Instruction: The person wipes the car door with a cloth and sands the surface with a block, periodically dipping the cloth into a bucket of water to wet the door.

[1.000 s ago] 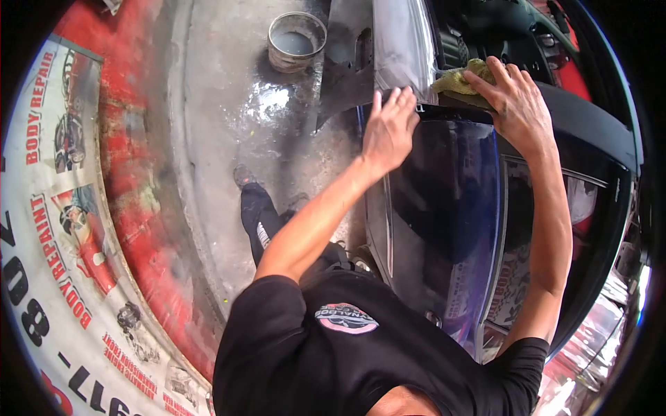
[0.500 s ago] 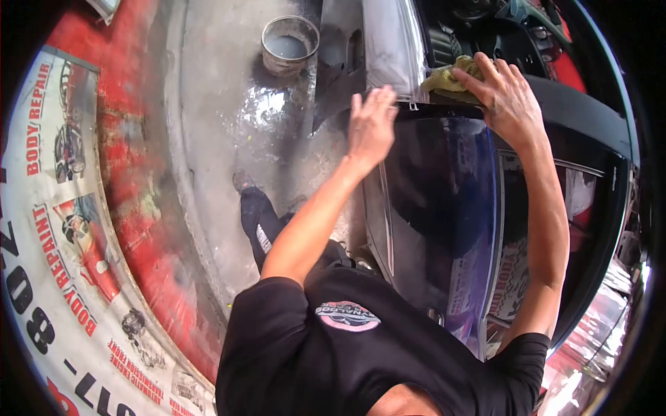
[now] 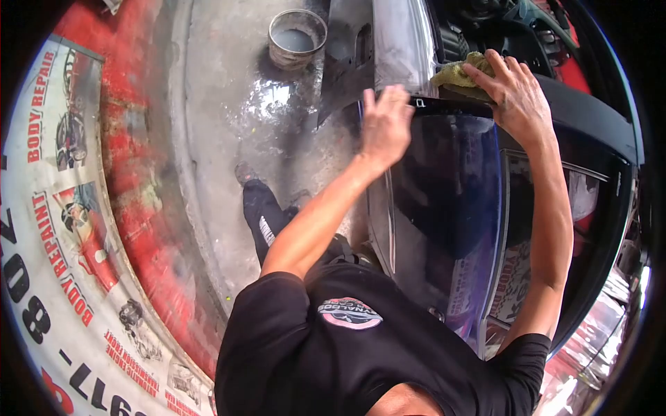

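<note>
My left hand point(image 3: 387, 132) is at the lower edge of a whitish-grey sanded car panel point(image 3: 404, 48). Its fingers stretch forward over that edge, and the fingertips are smeared by motion. I see nothing held in it, though the underside of the palm is hidden. My right hand point(image 3: 519, 104) rests farther right, by the car's window opening. Thumb and fingers close on a crumpled yellow-green cloth point(image 3: 458, 75), which lies against the sill. Below both hands is a glossy dark blue car door point(image 3: 444, 208).
A dirty bucket point(image 3: 297, 41) of cloudy water stands on the wet concrete floor point(image 3: 222, 90). At left, a printed banner point(image 3: 48, 243) hangs along a red wall point(image 3: 128, 166). My leg point(image 3: 260, 208) is beside the car. Car interior parts point(image 3: 485, 28) show beyond the cloth.
The view has shifted slightly, so the bucket and car sit a little farther right. My left hand still moves at the panel's edge. The right hand stays on the cloth.
</note>
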Demonstrator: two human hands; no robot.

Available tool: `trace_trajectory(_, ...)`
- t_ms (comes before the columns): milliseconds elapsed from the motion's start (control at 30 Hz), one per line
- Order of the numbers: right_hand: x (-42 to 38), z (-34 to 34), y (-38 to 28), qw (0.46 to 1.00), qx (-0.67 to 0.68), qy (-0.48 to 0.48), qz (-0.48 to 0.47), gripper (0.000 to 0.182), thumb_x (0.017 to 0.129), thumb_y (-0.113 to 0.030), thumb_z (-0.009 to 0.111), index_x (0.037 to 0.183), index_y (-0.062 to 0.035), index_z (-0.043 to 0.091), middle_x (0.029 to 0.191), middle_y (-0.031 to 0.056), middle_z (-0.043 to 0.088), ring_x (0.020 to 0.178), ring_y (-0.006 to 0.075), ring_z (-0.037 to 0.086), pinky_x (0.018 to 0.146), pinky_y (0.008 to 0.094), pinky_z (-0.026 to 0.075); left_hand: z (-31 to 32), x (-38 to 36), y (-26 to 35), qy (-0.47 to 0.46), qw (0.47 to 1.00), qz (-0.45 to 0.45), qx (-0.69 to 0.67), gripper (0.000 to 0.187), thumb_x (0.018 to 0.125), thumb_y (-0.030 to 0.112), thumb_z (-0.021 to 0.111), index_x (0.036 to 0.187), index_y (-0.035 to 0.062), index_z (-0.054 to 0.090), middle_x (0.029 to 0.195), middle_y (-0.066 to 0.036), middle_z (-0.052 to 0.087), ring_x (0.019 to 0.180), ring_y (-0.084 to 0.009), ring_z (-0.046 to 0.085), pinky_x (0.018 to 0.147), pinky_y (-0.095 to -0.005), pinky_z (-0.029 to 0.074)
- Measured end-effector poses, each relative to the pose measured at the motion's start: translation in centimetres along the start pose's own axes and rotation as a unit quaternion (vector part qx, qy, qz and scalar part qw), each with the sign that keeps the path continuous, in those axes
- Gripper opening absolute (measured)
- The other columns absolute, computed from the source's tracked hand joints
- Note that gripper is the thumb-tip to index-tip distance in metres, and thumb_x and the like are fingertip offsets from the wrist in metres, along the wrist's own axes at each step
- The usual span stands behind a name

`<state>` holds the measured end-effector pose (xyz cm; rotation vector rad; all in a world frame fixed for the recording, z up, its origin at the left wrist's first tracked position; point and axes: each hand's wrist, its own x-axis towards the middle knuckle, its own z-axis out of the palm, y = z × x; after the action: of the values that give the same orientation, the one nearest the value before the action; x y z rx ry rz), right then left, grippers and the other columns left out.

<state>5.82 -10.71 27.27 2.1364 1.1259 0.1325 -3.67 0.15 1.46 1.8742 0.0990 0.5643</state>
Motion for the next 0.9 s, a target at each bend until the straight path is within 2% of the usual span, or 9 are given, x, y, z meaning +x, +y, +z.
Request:
trace_trajectory(67, -0.2, 0.4, -0.5, 1.000, 0.007, -0.003, -0.002, 0.089, 0.066, 0.002, 0.081, 0.147, -0.0266, 0.061, 0.141, 0.0093, 0.054, 0.120, 0.0299, 0.058, 0.107, 0.0421, 0.049, 0.5, 0.3, 1.9, -0.014, 0.998, 0.057, -0.005, 0.036, 0.107, 0.021, 0.055, 0.131, -0.0011, 0.068, 0.146, -0.018, 0.063, 0.141, -0.0348, 0.056, 0.124, -0.0657, 0.023)
trace_trajectory(167, 0.1, 0.6, 0.1, 1.000, -0.010, 0.011, -0.005, 0.077, 0.072, -0.002, 0.080, 0.143, -0.0270, 0.065, 0.140, 0.0073, 0.056, 0.119, 0.0276, 0.061, 0.105, 0.0415, 0.050, 0.2, -0.4, -0.7, -0.017, 0.995, 0.094, 0.020, 0.035, 0.107, 0.022, 0.055, 0.131, 0.0001, 0.068, 0.147, -0.015, 0.063, 0.141, -0.0324, 0.056, 0.124, -0.0658, 0.022)
trace_trajectory(233, -0.2, 0.6, 0.2, 1.000, -0.009, 0.025, -0.006, 0.077, 0.072, -0.002, 0.081, 0.143, -0.0276, 0.065, 0.140, 0.0073, 0.056, 0.119, 0.0276, 0.061, 0.105, 0.0417, 0.051, -1.0, -0.6, -3.3, -0.021, 1.000, 0.012, 0.006, 0.038, 0.108, 0.024, 0.053, 0.133, 0.0004, 0.068, 0.147, -0.015, 0.063, 0.142, -0.0330, 0.055, 0.126, -0.0657, 0.019)
trace_trajectory(400, 0.0, 0.5, -0.1, 0.999, -0.017, 0.028, -0.007, 0.080, 0.068, -0.003, 0.084, 0.142, -0.0284, 0.065, 0.143, 0.0072, 0.056, 0.120, 0.0275, 0.061, 0.105, 0.0418, 0.051, 0.2, 0.1, 0.8, -0.027, 0.994, 0.103, -0.012, 0.037, 0.107, 0.023, 0.055, 0.133, 0.0011, 0.068, 0.145, -0.016, 0.064, 0.141, -0.0319, 0.056, 0.124, -0.0660, 0.021)
trace_trajectory(500, 0.0, 0.4, 0.0, 1.000, -0.014, 0.015, -0.011, 0.081, 0.068, -0.005, 0.085, 0.142, -0.0293, 0.065, 0.144, 0.0068, 0.056, 0.120, 0.0276, 0.060, 0.105, 0.0416, 0.050, -0.9, 0.0, -1.9, -0.036, 0.993, 0.108, 0.014, 0.036, 0.107, 0.024, 0.055, 0.134, 0.0040, 0.069, 0.146, -0.012, 0.065, 0.141, -0.0310, 0.056, 0.125, -0.0660, 0.021)
trace_trajectory(567, -0.5, 0.7, -0.1, 1.000, -0.003, 0.011, -0.003, 0.081, 0.068, -0.005, 0.085, 0.143, -0.0302, 0.065, 0.144, 0.0066, 0.055, 0.121, 0.0281, 0.060, 0.106, 0.0415, 0.050, -0.9, -0.8, -5.9, -0.048, 0.997, 0.034, 0.040, 0.036, 0.107, 0.024, 0.054, 0.134, 0.0041, 0.068, 0.147, -0.011, 0.064, 0.143, -0.0301, 0.054, 0.125, -0.0661, 0.018)
trace_trajectory(733, 0.1, 0.9, -0.2, 1.000, -0.011, 0.023, 0.002, 0.084, 0.067, -0.002, 0.085, 0.144, -0.0310, 0.064, 0.145, 0.0061, 0.055, 0.121, 0.0277, 0.060, 0.106, 0.0411, 0.051, -0.1, 0.4, 0.4, -0.056, 0.993, 0.097, -0.027, 0.035, 0.106, 0.022, 0.057, 0.132, 0.0019, 0.069, 0.148, -0.014, 0.063, 0.144, -0.0299, 0.053, 0.126, -0.0656, 0.018)
trace_trajectory(833, -0.2, 1.1, 0.2, 1.000, -0.018, 0.008, 0.003, 0.084, 0.067, -0.003, 0.085, 0.144, -0.0308, 0.064, 0.145, 0.0055, 0.055, 0.122, 0.0268, 0.059, 0.107, 0.0411, 0.050, -0.5, -0.1, -1.5, -0.056, 0.992, 0.113, 0.008, 0.036, 0.106, 0.022, 0.057, 0.133, 0.0025, 0.068, 0.147, -0.013, 0.063, 0.144, -0.0300, 0.053, 0.126, -0.0660, 0.018)
trace_trajectory(900, -0.7, 1.2, 0.1, 1.000, -0.014, -0.001, 0.002, 0.085, 0.067, -0.004, 0.086, 0.144, -0.0306, 0.064, 0.145, 0.0055, 0.055, 0.122, 0.0269, 0.059, 0.107, 0.0412, 0.050, -1.4, -0.5, -4.2, -0.059, 0.997, 0.044, 0.031, 0.036, 0.106, 0.023, 0.056, 0.133, 0.0022, 0.069, 0.147, -0.014, 0.064, 0.143, -0.0305, 0.054, 0.125, -0.0662, 0.019)
